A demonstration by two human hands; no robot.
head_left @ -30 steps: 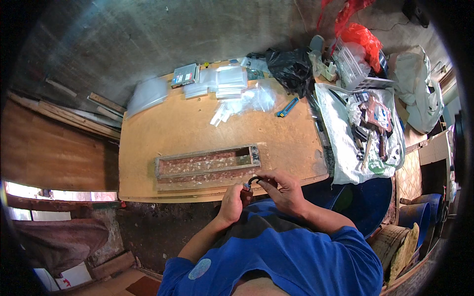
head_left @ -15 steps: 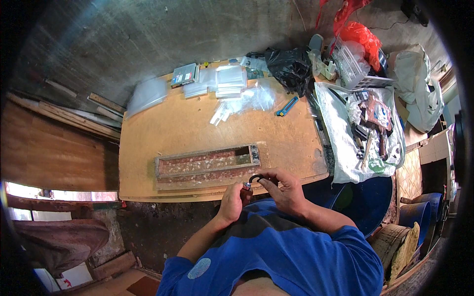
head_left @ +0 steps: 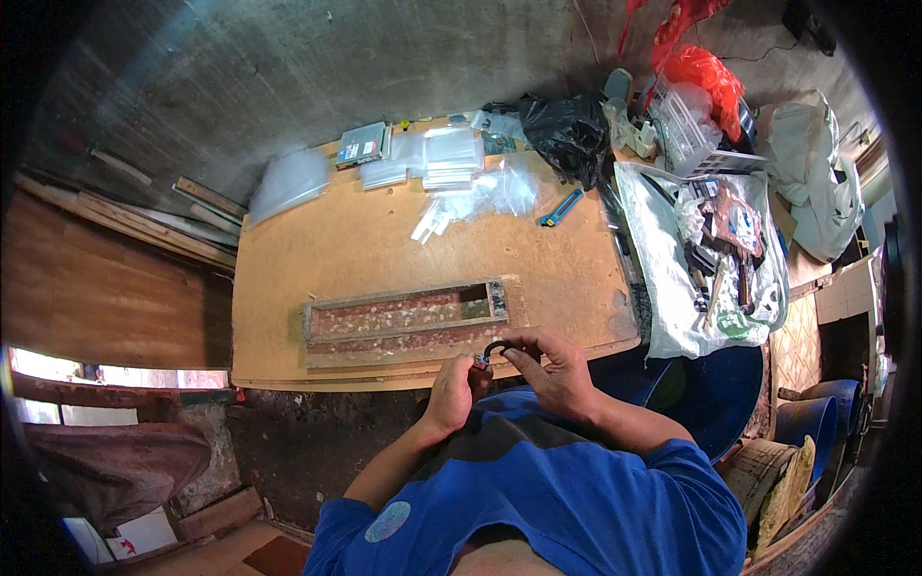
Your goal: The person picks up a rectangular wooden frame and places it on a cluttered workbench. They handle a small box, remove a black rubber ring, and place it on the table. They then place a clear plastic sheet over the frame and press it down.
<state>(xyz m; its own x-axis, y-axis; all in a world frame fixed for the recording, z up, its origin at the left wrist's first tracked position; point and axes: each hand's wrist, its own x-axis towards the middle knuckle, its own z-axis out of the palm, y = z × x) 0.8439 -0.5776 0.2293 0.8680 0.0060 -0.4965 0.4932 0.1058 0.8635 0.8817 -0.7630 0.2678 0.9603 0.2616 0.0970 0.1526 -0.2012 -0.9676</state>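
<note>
In front of my body, just past the table's near edge, my two hands are close together. My left hand (head_left: 449,396) is closed round a small shiny metal-tipped thing (head_left: 481,362) that resembles a lighter; most of it is hidden by the fingers. My right hand (head_left: 560,377) pinches a thin black curved piece (head_left: 494,345) between thumb and fingers. The black piece arches over toward the metal tip; whether the two touch I cannot tell. Beyond my hands a shallow wooden frame (head_left: 407,338), worn and stained, lies on the wooden table (head_left: 384,245).
Clear plastic bags (head_left: 451,154) are stacked at the table's back, beside a flat box (head_left: 363,145). A blue cutter knife (head_left: 561,208) lies near a black plastic bag (head_left: 564,134). To the right, a white sack (head_left: 663,278) bears mixed small parts. Blue barrels (head_left: 805,422) stand lower right.
Both hands keep their hold and stay almost in place. The view has shifted very slightly.
</note>
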